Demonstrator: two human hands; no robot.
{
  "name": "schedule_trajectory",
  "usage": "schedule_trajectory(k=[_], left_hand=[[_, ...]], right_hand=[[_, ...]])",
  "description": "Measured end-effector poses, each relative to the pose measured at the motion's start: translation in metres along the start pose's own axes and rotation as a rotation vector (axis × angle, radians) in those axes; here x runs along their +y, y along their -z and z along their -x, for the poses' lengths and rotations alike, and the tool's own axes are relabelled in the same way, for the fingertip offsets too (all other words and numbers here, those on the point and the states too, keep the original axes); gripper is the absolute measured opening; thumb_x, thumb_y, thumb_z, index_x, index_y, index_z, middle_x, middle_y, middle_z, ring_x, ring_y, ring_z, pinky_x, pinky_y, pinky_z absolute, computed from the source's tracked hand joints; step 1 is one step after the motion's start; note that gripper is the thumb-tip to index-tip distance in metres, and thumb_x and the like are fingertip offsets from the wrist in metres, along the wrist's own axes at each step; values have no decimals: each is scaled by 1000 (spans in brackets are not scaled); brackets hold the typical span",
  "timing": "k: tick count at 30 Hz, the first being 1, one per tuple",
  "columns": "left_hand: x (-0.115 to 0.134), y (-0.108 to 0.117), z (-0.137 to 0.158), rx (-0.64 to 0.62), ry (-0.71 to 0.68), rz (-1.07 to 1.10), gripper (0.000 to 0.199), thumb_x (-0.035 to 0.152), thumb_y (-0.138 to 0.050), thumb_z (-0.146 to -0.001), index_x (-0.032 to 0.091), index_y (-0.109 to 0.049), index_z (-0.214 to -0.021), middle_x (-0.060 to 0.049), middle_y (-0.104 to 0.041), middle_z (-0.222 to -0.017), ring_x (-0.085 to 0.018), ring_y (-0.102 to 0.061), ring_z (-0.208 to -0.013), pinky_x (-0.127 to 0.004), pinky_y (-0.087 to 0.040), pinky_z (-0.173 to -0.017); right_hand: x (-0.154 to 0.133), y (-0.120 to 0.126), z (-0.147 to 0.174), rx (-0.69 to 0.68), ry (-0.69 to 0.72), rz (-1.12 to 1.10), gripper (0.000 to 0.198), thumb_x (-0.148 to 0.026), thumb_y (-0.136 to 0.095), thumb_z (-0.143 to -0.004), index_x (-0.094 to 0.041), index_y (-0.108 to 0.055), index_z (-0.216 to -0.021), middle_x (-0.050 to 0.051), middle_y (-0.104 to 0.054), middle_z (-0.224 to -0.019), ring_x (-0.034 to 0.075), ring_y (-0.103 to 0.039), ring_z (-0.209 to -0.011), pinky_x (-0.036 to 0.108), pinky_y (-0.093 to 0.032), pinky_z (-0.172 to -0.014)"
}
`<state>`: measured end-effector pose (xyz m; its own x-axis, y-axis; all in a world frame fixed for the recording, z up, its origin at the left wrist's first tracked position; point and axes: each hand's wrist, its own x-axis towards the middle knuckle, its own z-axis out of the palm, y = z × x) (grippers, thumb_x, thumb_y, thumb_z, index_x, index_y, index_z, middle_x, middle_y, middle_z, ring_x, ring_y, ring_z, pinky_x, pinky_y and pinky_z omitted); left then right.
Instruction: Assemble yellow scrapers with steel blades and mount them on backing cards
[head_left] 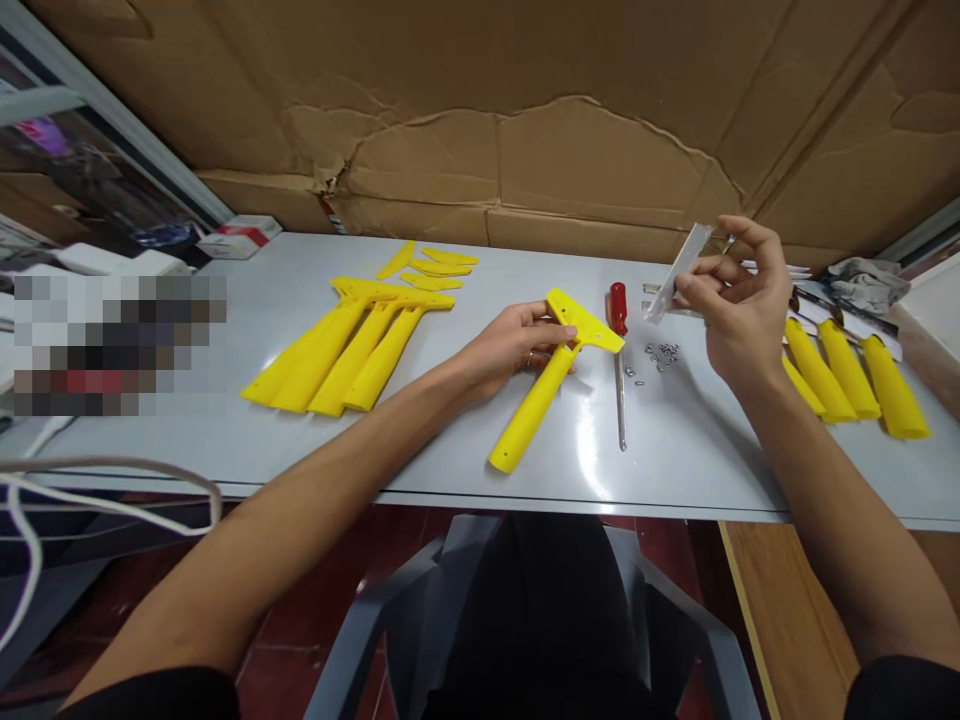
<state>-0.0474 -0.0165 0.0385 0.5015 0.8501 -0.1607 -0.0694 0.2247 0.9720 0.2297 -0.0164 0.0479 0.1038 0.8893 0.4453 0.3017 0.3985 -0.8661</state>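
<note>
My left hand (517, 350) grips a yellow scraper handle (534, 405) near its wide head, with the round end slanting down toward me. A thin, flat metal blade (679, 275) is pinched between the fingers of my right hand (739, 300), raised above the table. Between the hands lies a screwdriver (619, 310) with a red grip, its shaft toward me. Several small screws (664, 355) are scattered just right of it. Small metal pieces (649, 290) lie behind the screws, partly covered by the blade.
Several yellow scraper handles (360, 345) lie on the grey table (442, 450) at left, with thin yellow plates (439, 270) behind. More yellow-handled scrapers (847, 370) rest at right, beside a grey cloth (870, 285). A cardboard sheet (525, 170) stands along the back. White cables (112, 480) hang at left.
</note>
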Motion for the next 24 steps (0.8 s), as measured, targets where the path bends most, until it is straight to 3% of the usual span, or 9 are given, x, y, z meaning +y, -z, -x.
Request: schedule_trajectory(k=[7,15,21,24], left_hand=[[-4,-5,2,4,-21,-24,43,38,-89,-78,18,-72,-112,-6,-78,-109,-16,-76,-78,-32,-62,-75],[-1,-11,7,-47,-42,-24,49,41,-96,-70,18,-74,-108,-7,-78,-113,-17,-74,-76,-30,-63,-67],[-3,-10,8,-64,-50,-46,43,41,-93,-76,17,-74,-107,-3,-75,-101,-15,-73,-74,-31,-67,-68],[-2,-11,8,-71,-45,-29,39,35,-90,-77,16,-72,-106,-2,-76,-96,-14,-74,-69,-27,-66,-65]], right_hand=[[-33,-46,42,-144,-30,-46,97,-72,-72,-86,-41,-24,-164,5,-66,-121,12,-69,-90,32,-67,-79],[-36,-45,51,-120,43,22,113,-76,-64,-92,-40,1,-177,8,-65,-123,15,-70,-110,30,-68,-82],[-40,-44,51,-78,36,-25,109,-68,-68,-92,-38,-7,-177,8,-65,-120,14,-69,-111,30,-68,-89],[-37,-42,46,-26,38,-105,95,-61,-76,-89,-36,-28,-167,4,-66,-109,9,-68,-96,24,-64,-82]])
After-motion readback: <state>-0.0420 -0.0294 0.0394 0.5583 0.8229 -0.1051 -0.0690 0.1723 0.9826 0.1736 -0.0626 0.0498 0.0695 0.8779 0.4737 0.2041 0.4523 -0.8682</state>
